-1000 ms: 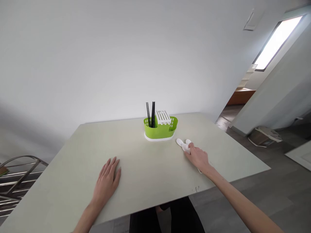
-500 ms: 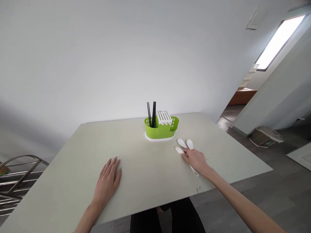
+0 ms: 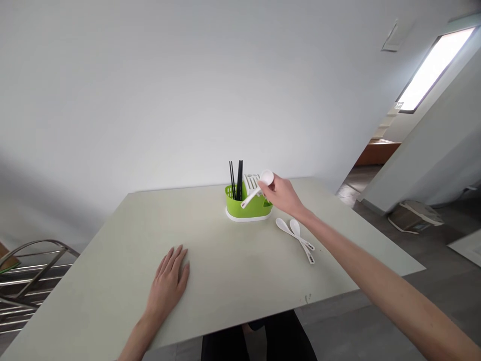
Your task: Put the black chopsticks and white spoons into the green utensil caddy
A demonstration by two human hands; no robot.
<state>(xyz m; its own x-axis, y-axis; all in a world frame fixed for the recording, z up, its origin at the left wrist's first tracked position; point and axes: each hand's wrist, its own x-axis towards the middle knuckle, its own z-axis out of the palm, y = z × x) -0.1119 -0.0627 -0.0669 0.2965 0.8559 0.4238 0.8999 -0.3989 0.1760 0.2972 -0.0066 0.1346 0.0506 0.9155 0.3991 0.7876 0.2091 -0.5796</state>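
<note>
My right hand (image 3: pixel 282 194) grips a white spoon (image 3: pixel 256 192) near its bowl. The bowl faces up and the handle slants down to the left, in front of a green utensil holder (image 3: pixel 240 209). Black chopsticks (image 3: pixel 239 180) stand upright in the holder's left part, and a white slotted rack (image 3: pixel 251 182) tops its middle. The right part is mostly covered by my hand. Two more white spoons (image 3: pixel 295 233) lie crossed on the table below my right hand. My left hand (image 3: pixel 167 283) rests flat on the table at the left, fingers stretched out, holding nothing.
The pale table (image 3: pixel 225 286) reaches back to a white wall (image 3: pixel 210 90). A metal rack (image 3: pixel 33 281) stands beyond the table's left edge. On the floor to the right is a lidded bin (image 3: pixel 413 216).
My right hand has picked up one of the three spoons from the table and lifted it up and left to the holder. My left hand stays where it was.
</note>
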